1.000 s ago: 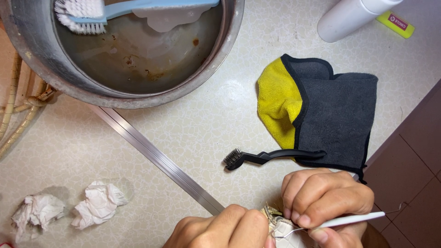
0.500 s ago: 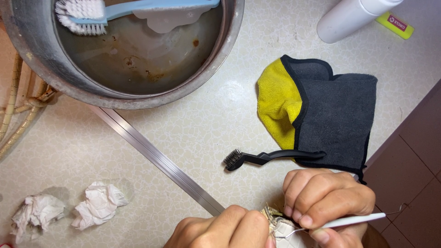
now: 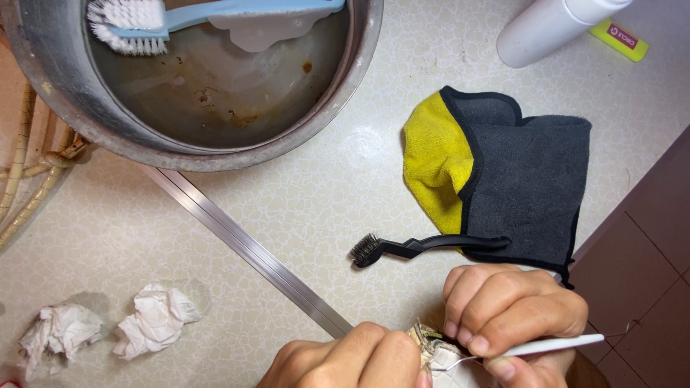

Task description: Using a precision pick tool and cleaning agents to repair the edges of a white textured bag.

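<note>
At the bottom edge my left hand [image 3: 345, 361] grips a small whitish object [image 3: 435, 352] with brownish metal bits on top; most of it is hidden by my fingers. My right hand [image 3: 514, 312] pinches a thin white-handled pick [image 3: 553, 347] whose bent metal tip touches that object. Just above my hands a small black wire brush [image 3: 424, 246] lies on the pale speckled countertop [image 3: 309, 208], its handle resting on the edge of a grey and yellow cloth [image 3: 503, 172].
A large metal basin [image 3: 359, 65] with murky water holds a blue scrubbing brush [image 3: 165, 18] at the top. A metal strip [image 3: 244, 244] runs diagonally. Two crumpled tissues [image 3: 154, 320] lie at the lower left. A white bottle [image 3: 546, 29] stands top right. The counter drops to brown floor tiles [image 3: 647, 273].
</note>
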